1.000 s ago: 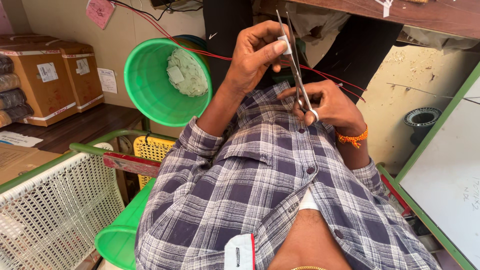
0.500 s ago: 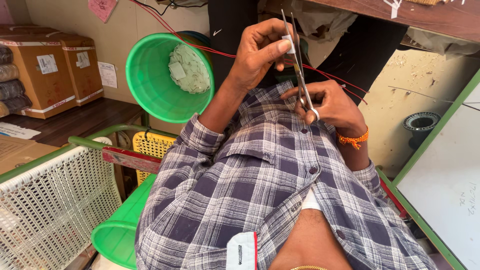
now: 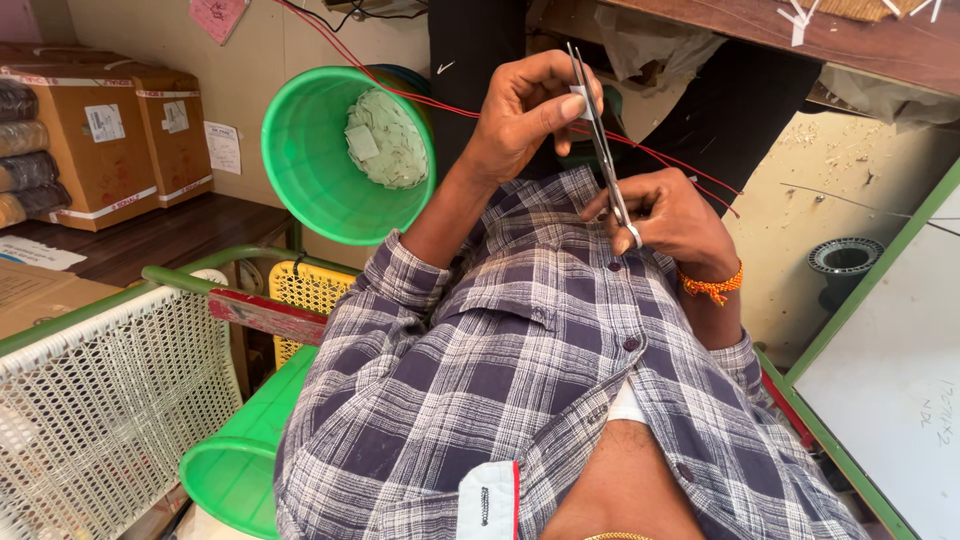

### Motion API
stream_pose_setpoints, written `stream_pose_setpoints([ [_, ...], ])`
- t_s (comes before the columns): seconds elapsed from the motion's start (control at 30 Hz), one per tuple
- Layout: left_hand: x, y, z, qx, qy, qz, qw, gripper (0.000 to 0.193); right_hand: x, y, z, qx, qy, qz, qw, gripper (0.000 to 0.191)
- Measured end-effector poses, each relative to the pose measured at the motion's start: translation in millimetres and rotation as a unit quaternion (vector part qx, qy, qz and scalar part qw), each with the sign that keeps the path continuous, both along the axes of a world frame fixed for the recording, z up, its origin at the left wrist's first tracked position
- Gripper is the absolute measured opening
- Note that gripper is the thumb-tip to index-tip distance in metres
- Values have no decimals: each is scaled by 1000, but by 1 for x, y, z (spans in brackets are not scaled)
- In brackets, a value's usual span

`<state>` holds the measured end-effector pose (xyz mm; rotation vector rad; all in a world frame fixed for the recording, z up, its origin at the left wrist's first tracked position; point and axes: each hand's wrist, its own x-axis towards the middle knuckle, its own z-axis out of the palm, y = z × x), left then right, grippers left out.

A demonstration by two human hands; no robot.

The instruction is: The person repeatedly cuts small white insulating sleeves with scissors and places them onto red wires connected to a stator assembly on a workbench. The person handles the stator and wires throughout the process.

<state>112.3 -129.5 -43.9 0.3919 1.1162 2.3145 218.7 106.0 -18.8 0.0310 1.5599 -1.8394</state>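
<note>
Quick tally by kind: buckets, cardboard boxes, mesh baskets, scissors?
Green buckets: 2, upper bucket, lower bucket
Cardboard boxes: 2, left box, right box
Mesh baskets: 2, white basket, yellow basket
Scissors: 1, in right hand
Total: 7

Blue-white plaid shirt (image 3: pixel 520 400), orange wrist thread (image 3: pixel 712 285)

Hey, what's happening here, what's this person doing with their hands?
A person in a plaid shirt is working with scissors. The right hand has its fingers through the scissor handles, while the left hand pinches a small white piece against the blades, which look nearly closed. A green bucket with pale scraps inside sits just beyond the left arm.
</note>
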Motion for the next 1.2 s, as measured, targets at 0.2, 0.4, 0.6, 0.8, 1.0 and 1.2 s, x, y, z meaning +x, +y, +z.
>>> stream_pose_setpoints([
  [0.2, -8, -7, 2, 6, 23, -13, 1000, 17, 3, 3, -1, 16, -8, 1, 1000, 56],
  [0.4, -16, -8, 0, -4, 66, -28, 997, 17, 1, 5, 2, 58, -14, 8, 998, 53],
  [0.6, -14, -12, -4, -8, 102, -47, 994, 16, 4, 10, 3, 82, -16, 21, 996, 47],
  [0.8, -12, -8, -5, -1, 75, -34, 997, 14, 9, 12, 8, 68, -15, 5, 998, 37],
  [1.0, -3, 5, -16, 5, -111, 49, 993, 14, 27, 22, 26, 68, 118, -246, 960, 54],
  [1.2, 3, 15, -19, -17, -174, 64, 982, 13, -1, 107, 91, 289, 129, -292, 902, 56],
])
